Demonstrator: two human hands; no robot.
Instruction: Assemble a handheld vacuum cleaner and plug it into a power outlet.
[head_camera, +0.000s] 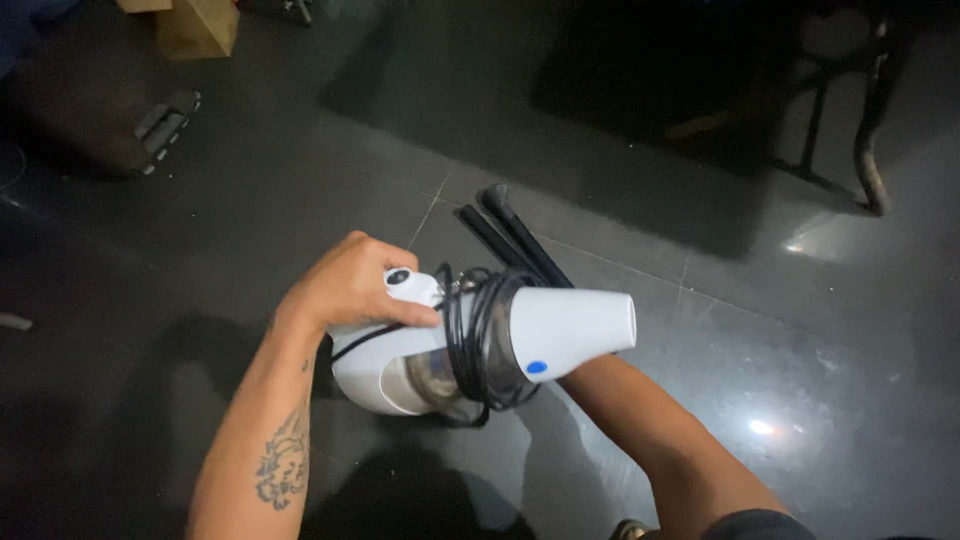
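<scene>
My left hand (350, 285) grips the handle end of a white handheld vacuum cleaner (560, 330) with a clear middle part and a small blue dot on its nozzle. A black cord (475, 335) is wound in several loops around its body. My right forearm (660, 430) reaches under the vacuum; the right hand itself is hidden behind it, so its grip cannot be seen. Black tube attachments (515, 235) lie on the dark floor just beyond the vacuum.
The floor is dark glossy tile (800, 350) with light glare. A wooden box (197, 25) stands at the back left, a black case (165, 125) near it. Metal chair or table legs (870, 150) stand at the back right.
</scene>
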